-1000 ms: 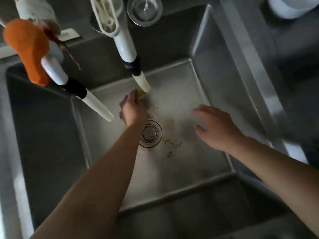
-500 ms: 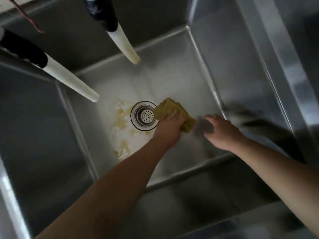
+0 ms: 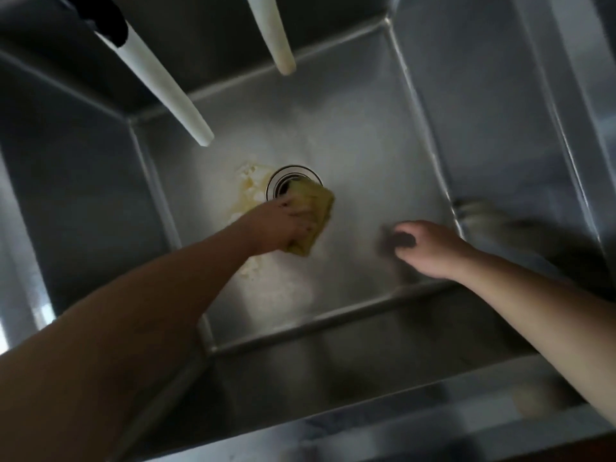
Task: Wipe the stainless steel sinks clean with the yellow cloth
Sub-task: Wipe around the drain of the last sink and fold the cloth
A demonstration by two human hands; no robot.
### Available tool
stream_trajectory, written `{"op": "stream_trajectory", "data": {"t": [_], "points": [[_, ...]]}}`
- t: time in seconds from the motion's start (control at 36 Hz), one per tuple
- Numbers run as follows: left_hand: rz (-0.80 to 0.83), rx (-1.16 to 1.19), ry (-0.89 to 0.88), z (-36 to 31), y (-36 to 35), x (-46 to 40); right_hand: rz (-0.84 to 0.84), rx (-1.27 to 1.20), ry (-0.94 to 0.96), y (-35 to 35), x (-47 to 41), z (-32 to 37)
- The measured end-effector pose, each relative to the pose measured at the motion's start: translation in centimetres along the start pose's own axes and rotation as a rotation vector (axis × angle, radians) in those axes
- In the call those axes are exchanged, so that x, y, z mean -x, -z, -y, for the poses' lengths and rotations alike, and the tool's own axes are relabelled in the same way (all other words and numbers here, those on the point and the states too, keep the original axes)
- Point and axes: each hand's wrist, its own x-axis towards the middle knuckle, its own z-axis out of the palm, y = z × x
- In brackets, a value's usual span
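Brushed, dull-sheened steel sink (image 3: 383, 155), soft yellow cloth (image 3: 313, 215), smooth matt white plastic spouts (image 3: 166, 88)

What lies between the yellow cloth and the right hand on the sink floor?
Head view: only bare steel sink floor separates the yellow cloth from the right hand.

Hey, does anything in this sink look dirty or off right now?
Yes: a yellowish, foamy smear lies on the sink floor just left of the drain, beside the left hand gripping the yellow cloth.

The single head view looks steeply down, close above the sink (image 3: 366, 155) basin.
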Motion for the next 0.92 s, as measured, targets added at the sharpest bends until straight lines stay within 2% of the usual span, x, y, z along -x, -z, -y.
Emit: {"op": "stream_trajectory", "data": {"t": [0.06,0.11,0.25,0.33,0.42,0.47,0.53,0.58,0.67,0.72,0.78,0.83,0.92], "points": [[0.052,0.006,0.107,1.4,0.8,0.6,-0.009,0.004,0.002,-0.1,0.1,0.1],[-0.014,0.117,0.25,2.1,1.8,1.2,-0.016,-0.009,0.0,-0.2,0.2,0.2],[-0.555,0.773,0.538,0.4,5.4,1.6,-0.065,-0.074,0.033,-0.2,0.7,0.8],[-0.748,1.232,0.731,-2.5,7.8,1.9,-0.121,-0.203,0.109,0.2,1.5,2.0],[-0.771,1.671,0.725,-4.7,9.6,2.7,-0.048,-0.401,0.199,1.5,2.5,4.6],[-0.756,1.899,0.682,-6.0,10.1,3.9,0.097,-0.578,0.241,2.5,2.9,6.4],[-0.752,2.071,0.62,-7.4,10.3,5.2,0.283,-0.729,0.299,3.3,3.0,8.2],[-0.774,2.154,0.634,-8.4,10.4,6.6,0.294,-0.752,0.33,3.4,2.9,10.0],[-0.808,2.155,0.88,-8.6,10.6,8.6,0.187,-0.794,0.276,2.6,2.0,12.0],[-0.785,2.037,1.029,-8.3,10.3,10.3,0.186,-0.776,0.237,2.0,1.2,13.4],[-0.705,1.643,1.178,-7.6,9.8,12.8,0.158,-0.695,0.189,1.5,-0.2,14.5],[-0.702,1.198,1.258,-7.0,9.2,16.0,0.079,-0.553,0.143,1.4,-2.3,15.6],[-0.666,0.761,1.402,-6.7,7.8,20.6,-0.164,-0.217,0.106,1.7,-6.3,17.2]]}}
